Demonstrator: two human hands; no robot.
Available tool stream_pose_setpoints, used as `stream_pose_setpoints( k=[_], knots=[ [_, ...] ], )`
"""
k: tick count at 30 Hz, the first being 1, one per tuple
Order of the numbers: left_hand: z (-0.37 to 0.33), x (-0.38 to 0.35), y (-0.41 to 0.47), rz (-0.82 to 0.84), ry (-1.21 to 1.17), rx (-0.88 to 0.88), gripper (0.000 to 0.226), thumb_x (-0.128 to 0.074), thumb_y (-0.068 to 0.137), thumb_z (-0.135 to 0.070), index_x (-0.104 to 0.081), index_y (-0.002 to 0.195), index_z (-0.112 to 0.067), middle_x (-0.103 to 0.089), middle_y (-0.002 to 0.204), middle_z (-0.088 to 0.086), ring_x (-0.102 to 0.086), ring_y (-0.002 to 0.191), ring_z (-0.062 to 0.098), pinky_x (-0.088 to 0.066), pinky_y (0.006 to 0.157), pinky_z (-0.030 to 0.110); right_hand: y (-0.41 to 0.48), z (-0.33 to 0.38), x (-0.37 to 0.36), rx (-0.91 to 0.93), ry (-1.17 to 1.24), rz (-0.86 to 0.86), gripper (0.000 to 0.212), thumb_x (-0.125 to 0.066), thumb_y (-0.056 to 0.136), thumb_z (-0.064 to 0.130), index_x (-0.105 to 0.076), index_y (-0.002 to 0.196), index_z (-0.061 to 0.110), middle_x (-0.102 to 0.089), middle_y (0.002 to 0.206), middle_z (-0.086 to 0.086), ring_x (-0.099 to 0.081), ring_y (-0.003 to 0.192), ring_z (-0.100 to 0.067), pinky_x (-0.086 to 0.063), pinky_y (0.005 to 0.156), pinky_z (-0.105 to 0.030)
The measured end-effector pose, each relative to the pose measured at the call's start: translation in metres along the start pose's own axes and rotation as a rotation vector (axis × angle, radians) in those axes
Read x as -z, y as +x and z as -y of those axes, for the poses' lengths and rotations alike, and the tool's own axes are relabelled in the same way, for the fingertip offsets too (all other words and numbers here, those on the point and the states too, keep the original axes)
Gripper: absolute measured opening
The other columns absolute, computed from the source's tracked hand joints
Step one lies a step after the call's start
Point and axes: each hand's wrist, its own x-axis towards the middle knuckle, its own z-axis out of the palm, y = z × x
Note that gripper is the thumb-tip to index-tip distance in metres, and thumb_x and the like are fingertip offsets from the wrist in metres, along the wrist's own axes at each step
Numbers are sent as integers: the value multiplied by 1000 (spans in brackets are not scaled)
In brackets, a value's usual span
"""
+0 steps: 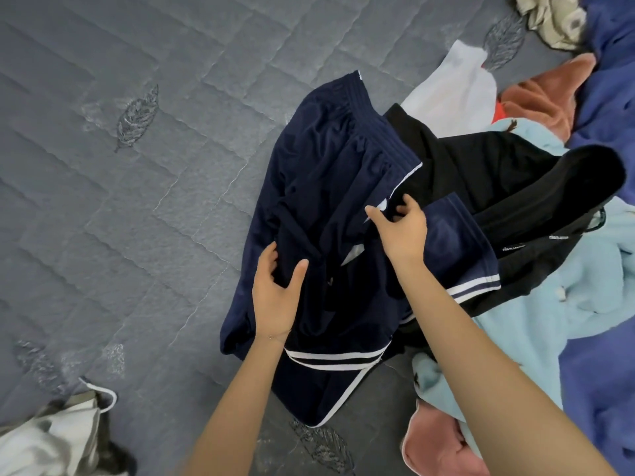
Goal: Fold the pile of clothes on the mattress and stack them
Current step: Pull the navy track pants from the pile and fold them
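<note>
Left hand [278,297] gripped fold in navy shorts [330,159]; right hand [402,228] pinched upper layer, apparently spreading them flat on mattress [137,218].

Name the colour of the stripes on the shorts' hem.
White: paired stripes on navy shorts, best in the head view.

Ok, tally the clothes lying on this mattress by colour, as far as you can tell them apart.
Navy satin shorts with white stripes: 1
Black jersey garment: 1
Plain white cloth: 1
Light blue fleece: 1
Pink fleece pieces: 2
Violet-blue fleece: 1, perhaps more
Cream patterned cloth: 1
White-and-olive garment: 1
Total: 9 at least
</note>
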Motion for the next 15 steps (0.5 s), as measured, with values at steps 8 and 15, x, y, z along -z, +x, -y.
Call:
stream_pose_setpoints(
  k=[8, 15],
  knots=[
    [-11, -17, 84, 48, 236, -217, 80, -62, 85, -52, -27, 151, -24, -30, 155, -4, -22, 144, 9, -21, 120, 41, 46, 15, -13, -82, 322, 38, 53, -75, 83, 33, -53, 128, 15, -61, 88, -4, -66, 88, -18, -54, 91, -37],
    [-23, -29, 90, 23, 202, -232, 79, -52, 85, -63, -26, 151, -28, -25, 158, -3, -16, 147, 10, -18, 120, 43, 18, 26, -7, 72, 509, 258, 37, -58, 93, 1, -56, 128, 12, -68, 115, -9, -65, 106, -21, -53, 93, -32]
  ],
)
